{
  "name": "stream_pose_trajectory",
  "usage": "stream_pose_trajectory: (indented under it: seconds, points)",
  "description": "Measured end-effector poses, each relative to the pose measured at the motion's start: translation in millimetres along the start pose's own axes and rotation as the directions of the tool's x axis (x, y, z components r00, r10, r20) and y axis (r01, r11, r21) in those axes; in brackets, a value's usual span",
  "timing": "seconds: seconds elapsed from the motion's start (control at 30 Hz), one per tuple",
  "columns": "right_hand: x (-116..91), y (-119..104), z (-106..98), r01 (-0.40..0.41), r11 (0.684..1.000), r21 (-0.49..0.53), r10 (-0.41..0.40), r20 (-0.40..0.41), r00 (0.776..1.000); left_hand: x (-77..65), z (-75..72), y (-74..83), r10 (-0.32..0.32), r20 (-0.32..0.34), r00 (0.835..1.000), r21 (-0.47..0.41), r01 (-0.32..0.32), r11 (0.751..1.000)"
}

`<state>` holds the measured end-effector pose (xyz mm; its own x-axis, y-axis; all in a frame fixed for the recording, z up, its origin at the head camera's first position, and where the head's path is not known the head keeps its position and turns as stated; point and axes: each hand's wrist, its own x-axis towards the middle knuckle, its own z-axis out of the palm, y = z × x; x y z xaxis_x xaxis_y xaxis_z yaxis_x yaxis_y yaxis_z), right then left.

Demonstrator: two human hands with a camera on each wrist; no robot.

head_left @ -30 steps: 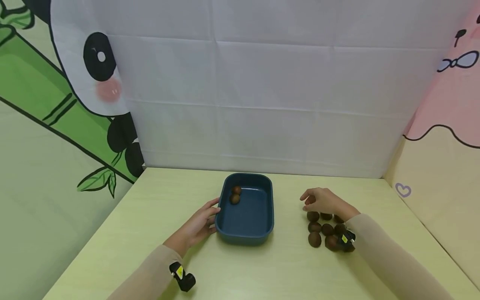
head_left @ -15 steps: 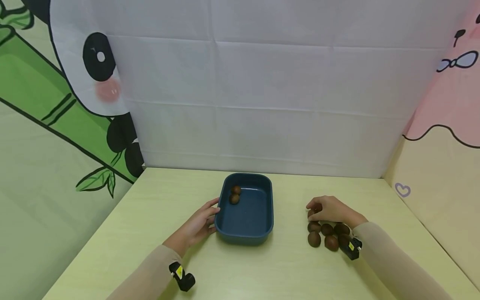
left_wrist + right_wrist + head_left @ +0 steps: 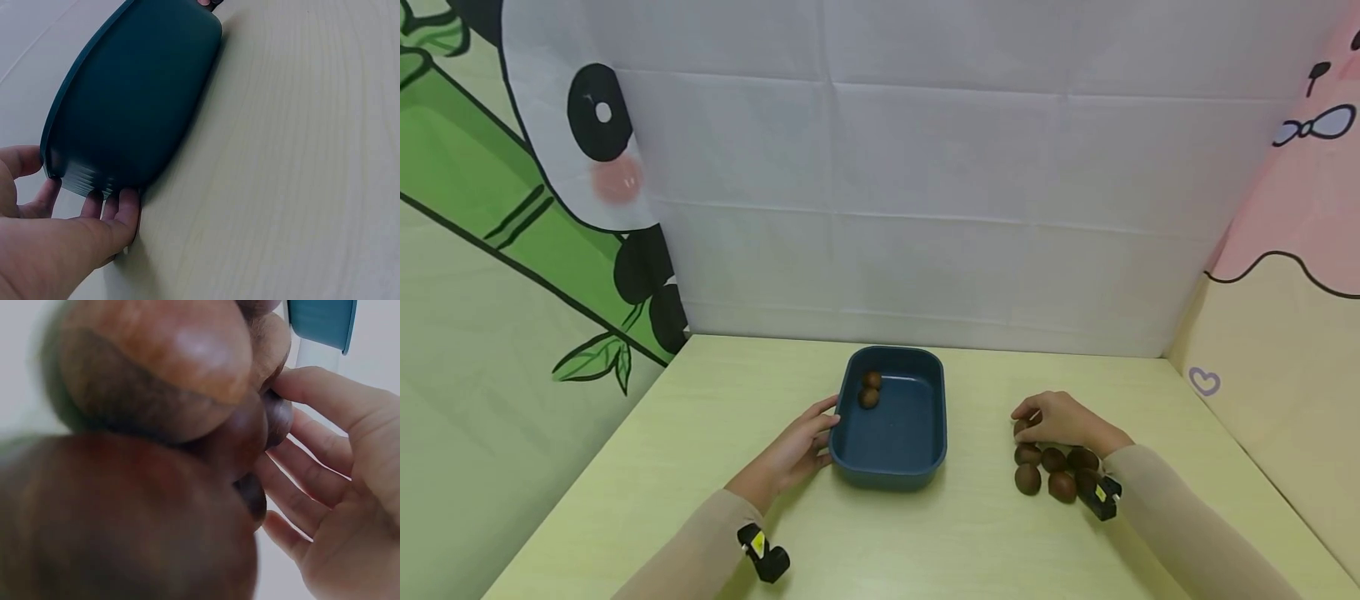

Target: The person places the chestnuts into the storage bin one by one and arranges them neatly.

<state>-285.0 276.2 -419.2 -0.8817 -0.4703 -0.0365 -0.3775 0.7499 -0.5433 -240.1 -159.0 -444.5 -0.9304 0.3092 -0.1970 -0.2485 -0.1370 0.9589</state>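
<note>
right hand (image 3: 1062,419) pinches one brown nut (image 3: 1020,427), largely hidden by the fingers, at the table (image 3: 966,533). six loose nuts (image 3: 1054,460) countable just nearer the person, one partly covered by the black wrist device (image 3: 1101,499); what lies under the palm cannot be made out. blue box (image 3: 887,481), left of these: two boxed nuts (image 3: 869,398), towards its far left. left hand (image 3: 796,450), fingers extended, touches the box's left wall.

Blue tray (image 3: 895,433) on pale table (image 3: 947,542). Inside, along tray's left wall: two round brown items (image 3: 869,398). Left hand (image 3: 793,450) touches tray's left outer side. Right of tray: right hand (image 3: 1060,419) pinches a brown item (image 3: 1020,427), further brown items (image 3: 1027,479) clustered there. White cloth (image 3: 925,208) behind tray.
</note>
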Motion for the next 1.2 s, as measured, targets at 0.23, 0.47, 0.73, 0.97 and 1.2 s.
stream_pose_trajectory:
  seconds: [0.23, 0.47, 0.73, 0.97, 1.2]
  points:
    - [7, -9, -3, -0.003, 1.000, -0.003, 0.003, -0.001, 1.000, 1.7, 0.6, -1.2, -0.004, -0.004, 1.000, -0.001, 0.004, 1.000]
    - [19, -29, -10, 0.062, 0.998, 0.001, -0.062, 0.004, 0.998, 1.0, 1.7, -0.8, -0.006, -0.007, 1.000, 0.008, 0.006, 1.000]
    - [36, -70, -16, 0.140, 0.988, 0.065, -0.142, 0.019, 0.990, 1.6, 1.0, -0.7, -0.004, 0.003, 1.000, 0.010, 0.004, 1.000]
    - [58, -113, -13, 0.225, 0.966, 0.123, -0.235, 0.073, 0.969, 1.4, -0.6, -0.8, -0.001, 0.011, 1.000, 0.010, 0.001, 1.000]
    - [85, -144, 2, 0.262, 0.961, 0.082, -0.271, 0.126, 0.954, 0.5, -1.1, -0.3, -0.003, 0.016, 1.000, 0.012, 0.003, 1.000]
